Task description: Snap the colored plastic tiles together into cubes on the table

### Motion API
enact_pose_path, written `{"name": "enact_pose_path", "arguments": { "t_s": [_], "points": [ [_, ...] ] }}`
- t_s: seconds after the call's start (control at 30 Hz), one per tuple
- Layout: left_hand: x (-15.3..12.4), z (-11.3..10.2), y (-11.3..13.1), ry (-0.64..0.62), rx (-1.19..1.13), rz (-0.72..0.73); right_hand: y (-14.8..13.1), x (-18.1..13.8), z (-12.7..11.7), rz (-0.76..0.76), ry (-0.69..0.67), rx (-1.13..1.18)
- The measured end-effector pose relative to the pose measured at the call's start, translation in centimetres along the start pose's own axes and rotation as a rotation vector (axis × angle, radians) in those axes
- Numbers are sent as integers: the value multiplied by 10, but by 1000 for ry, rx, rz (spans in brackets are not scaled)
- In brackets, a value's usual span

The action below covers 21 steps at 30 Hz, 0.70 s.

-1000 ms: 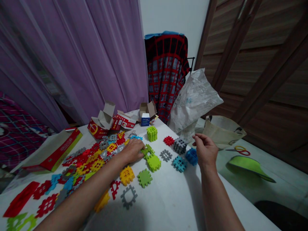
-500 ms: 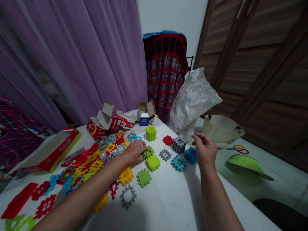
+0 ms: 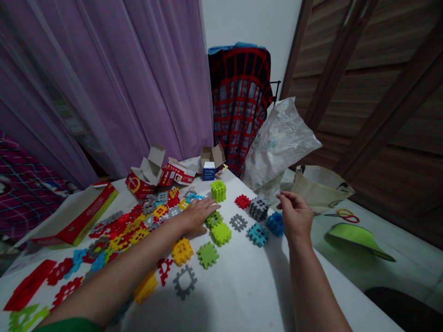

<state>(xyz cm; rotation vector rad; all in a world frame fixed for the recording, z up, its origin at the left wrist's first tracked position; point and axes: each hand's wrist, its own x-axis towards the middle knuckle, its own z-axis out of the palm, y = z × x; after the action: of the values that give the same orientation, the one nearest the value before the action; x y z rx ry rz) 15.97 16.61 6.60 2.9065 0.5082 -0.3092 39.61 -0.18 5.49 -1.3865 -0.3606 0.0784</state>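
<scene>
My left hand reaches over the table, fingers stretched out, just left of the green building tiles. Its fingertips are near a stack of lime green tiles. I cannot make out anything held in it. At the right table edge my right hand is raised, thumb and forefinger pinched together; what they may hold is too small to tell. Beside it stand a blue tile stack, a teal tile stack and a dark grey stack. A single grey window tile lies between the hands.
A heap of mixed tiles covers the left of the white table. Opened cardboard boxes line the back. Off the right side are a plastic bag, a fabric bag, scissors and a green visor.
My left hand has moved slightly forward and right, and its fingers have stretched out from a curled pose by the green tiles. The right hand stays pinched in place.
</scene>
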Motion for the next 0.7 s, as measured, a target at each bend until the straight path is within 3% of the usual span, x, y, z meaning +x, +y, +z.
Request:
{"name": "enact_pose_path", "arguments": {
  "t_s": [0.1, 0.3, 0.7],
  "points": [
    [13, -8, 1, -69, 16, 84, 1, 1, 0, 4, 1, 2],
    [30, -8, 1, -75, 54, 181, 4, 2, 0, -10, 13, -1],
    [33, -9, -5, -104, 142, 158, -2, 0, 1, 12, 7, -1]
  ]
}}
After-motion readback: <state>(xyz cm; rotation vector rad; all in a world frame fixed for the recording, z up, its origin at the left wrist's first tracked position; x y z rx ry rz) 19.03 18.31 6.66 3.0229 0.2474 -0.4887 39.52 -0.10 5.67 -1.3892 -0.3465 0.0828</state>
